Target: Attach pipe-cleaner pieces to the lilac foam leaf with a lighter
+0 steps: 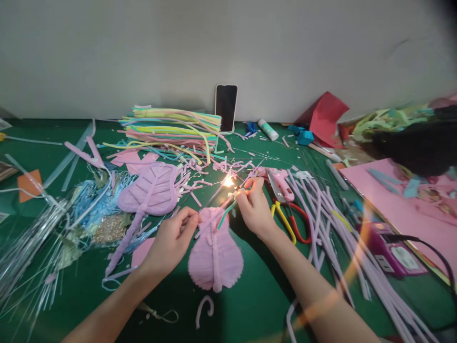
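Observation:
A small bright flame (228,180) burns between my hands, close to the fingertips of my right hand (255,205). That hand is closed on what looks like a lighter, mostly hidden by the fingers. My left hand (178,233) is pinched around a thin purple pipe cleaner (213,196) that runs up toward the flame. Below both hands lies a fuzzy purple fan (216,259) made of pipe cleaners, with a raised centre rib. A teal strip (226,217) and pink strips lie over its top. A curled lilac pipe cleaner (205,309) rests nearer to me.
A finished-looking purple fan (152,188) lies left, beside blue tassels (93,200). Bundled coloured pipe cleaners (171,128) and a phone (226,107) stand behind. Right are scissors (276,186), red-and-yellow-handled pliers (300,224), a pink glue gun (285,183) and long lilac pipe cleaners (321,214).

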A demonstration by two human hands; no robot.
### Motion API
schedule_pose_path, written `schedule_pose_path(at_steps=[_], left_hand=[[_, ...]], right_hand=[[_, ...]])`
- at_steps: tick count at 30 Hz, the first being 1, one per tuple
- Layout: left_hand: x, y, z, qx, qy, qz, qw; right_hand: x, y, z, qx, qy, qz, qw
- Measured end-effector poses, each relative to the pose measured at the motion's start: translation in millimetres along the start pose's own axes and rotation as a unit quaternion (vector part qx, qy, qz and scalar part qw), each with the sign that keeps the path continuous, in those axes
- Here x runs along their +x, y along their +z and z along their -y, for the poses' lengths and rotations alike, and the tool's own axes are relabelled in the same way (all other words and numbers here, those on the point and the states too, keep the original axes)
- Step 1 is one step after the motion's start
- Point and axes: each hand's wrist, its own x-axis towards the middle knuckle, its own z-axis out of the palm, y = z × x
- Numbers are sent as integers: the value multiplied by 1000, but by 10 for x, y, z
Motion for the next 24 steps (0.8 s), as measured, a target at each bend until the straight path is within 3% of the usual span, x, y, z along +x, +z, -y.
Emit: schedule_pose_path(at_steps=[24], left_hand=[[26, 18, 61, -1, 7, -6, 1000]], right_hand=[[40, -57, 7, -34, 30, -16, 999]])
